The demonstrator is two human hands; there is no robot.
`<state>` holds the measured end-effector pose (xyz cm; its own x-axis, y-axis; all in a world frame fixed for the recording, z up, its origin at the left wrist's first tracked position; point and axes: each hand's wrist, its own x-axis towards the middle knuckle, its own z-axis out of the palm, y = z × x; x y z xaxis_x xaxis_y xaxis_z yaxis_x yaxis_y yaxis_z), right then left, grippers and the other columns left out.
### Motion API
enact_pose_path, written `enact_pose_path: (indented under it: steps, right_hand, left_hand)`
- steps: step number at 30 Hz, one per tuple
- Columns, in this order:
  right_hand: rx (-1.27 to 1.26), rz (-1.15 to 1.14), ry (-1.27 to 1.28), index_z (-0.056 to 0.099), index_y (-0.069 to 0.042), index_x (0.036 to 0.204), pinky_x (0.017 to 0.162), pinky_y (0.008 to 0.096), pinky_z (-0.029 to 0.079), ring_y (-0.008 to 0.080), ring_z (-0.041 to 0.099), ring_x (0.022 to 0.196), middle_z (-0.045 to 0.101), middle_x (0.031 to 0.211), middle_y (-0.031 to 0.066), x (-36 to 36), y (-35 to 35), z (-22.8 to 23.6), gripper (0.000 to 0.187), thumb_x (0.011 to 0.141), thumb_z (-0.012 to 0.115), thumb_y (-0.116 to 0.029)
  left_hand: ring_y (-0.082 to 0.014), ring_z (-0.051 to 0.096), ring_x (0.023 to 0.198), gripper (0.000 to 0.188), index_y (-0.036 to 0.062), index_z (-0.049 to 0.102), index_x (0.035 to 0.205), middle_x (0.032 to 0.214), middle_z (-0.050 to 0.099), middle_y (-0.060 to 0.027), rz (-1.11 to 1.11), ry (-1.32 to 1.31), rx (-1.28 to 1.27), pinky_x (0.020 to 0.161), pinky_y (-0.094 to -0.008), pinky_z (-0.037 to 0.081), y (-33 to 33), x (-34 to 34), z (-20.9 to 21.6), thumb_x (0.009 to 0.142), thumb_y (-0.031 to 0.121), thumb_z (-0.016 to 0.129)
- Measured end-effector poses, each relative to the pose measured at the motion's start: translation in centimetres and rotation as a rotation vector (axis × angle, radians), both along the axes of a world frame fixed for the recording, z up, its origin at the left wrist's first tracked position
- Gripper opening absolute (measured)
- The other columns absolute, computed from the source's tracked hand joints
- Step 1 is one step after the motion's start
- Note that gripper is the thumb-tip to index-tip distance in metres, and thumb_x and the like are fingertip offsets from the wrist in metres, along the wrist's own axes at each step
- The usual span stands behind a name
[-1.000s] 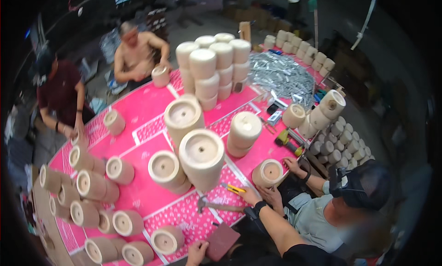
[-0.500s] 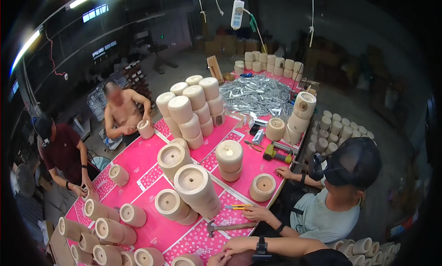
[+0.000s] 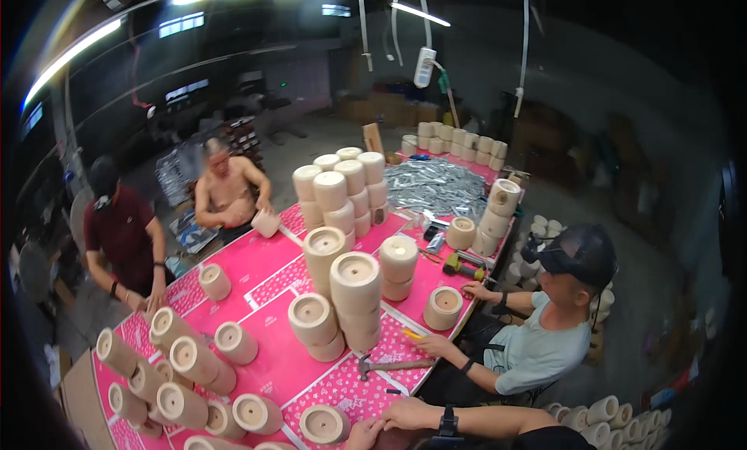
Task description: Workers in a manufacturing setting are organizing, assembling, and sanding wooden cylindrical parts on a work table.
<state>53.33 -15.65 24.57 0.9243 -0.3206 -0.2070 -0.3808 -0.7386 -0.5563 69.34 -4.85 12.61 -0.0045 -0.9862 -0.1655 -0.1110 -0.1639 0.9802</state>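
At the table's near edge my right hand (image 3: 412, 413) comes in from the right, with a dark watch on its wrist. Its fingers bend in against my left hand (image 3: 364, 433), which shows only in part at the lower border. Both look closed; anything between them is too hidden to name. Closest to my left hand stands a pale round wooden block (image 3: 325, 424) with a recessed top and a small centre hole. Beyond my right hand lie a small dark piece (image 3: 397, 391) and a claw hammer (image 3: 395, 365) on the pink table covering (image 3: 268, 337).
On the right a co-worker holds a yellow utility knife (image 3: 412, 333) near a green-black cordless drill (image 3: 464, 267). Tall block stacks (image 3: 355, 302) rise mid-table; several more blocks crowd the left. Metal parts (image 3: 436, 187) heap up at the back. Two people work at the far left edge.
My view has tipped up and shifted. My hands stay together at the table edge. The co-worker's knife has turned, and a person at the far left has tilted a wooden block.
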Motion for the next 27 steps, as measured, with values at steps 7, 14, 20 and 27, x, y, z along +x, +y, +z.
enact_pose_path:
  steps: [7, 14, 20, 27]
  right_hand:
    - [-0.485, 0.09, -0.358, 0.063, -0.011, 0.079, 0.063, 0.0364, 0.046, 0.0222, 0.058, 0.071, 0.057, 0.071, 0.0057, 0.5, 2.6, -1.4, 0.015, 0.079, 0.059, -0.025]
    - [-0.584, 0.197, -0.565, 0.055, -0.01, 0.075, 0.063, 0.0285, 0.043, 0.0157, 0.056, 0.072, 0.054, 0.072, 0.0001, -2.2, 2.3, 6.3, 0.008, 0.078, 0.057, -0.017]
    - [-0.527, 0.04, -0.746, 0.064, -0.006, 0.075, 0.063, 0.0372, 0.05, 0.0251, 0.065, 0.076, 0.066, 0.081, 0.0107, -6.5, 1.6, 14.3, 0.004, 0.074, 0.06, -0.006]
    - [-0.311, -0.292, -1.403, 0.057, -0.006, 0.087, 0.065, 0.0347, 0.049, 0.0237, 0.059, 0.078, 0.061, 0.088, 0.0096, -21.6, -0.4, 27.8, 0.016, 0.083, 0.06, -0.021]
  left_hand:
    - [-0.0171, 0.062, 0.084, 0.023, -0.002, 0.066, 0.099, 0.091, 0.068, -0.0124, 0.16, 0.194, -0.021, 0.075, -0.0306, 0.048, 0.5, -0.1, -1.5, 0.092, 0.013, 0.05]
    - [-0.0158, 0.056, 0.074, 0.024, 0.0005, 0.065, 0.093, 0.078, 0.062, -0.0097, 0.315, -0.018, 0.112, 0.066, -0.0293, 0.045, -2.4, -1.3, 0.5, 0.09, 0.022, 0.054]
    - [-0.0234, 0.061, 0.062, 0.035, 0.0025, 0.068, 0.081, 0.068, 0.064, -0.0151, 0.549, -0.278, 0.028, 0.059, -0.0336, 0.046, -8.4, -4.8, 3.9, 0.09, 0.033, 0.053]
    - [-0.0275, 0.058, 0.063, 0.043, -0.0055, 0.063, 0.08, 0.067, 0.058, -0.0236, 0.97, -0.231, 0.107, 0.063, -0.042, 0.043, -9.8, 2.6, -2.5, 0.089, 0.035, 0.053]
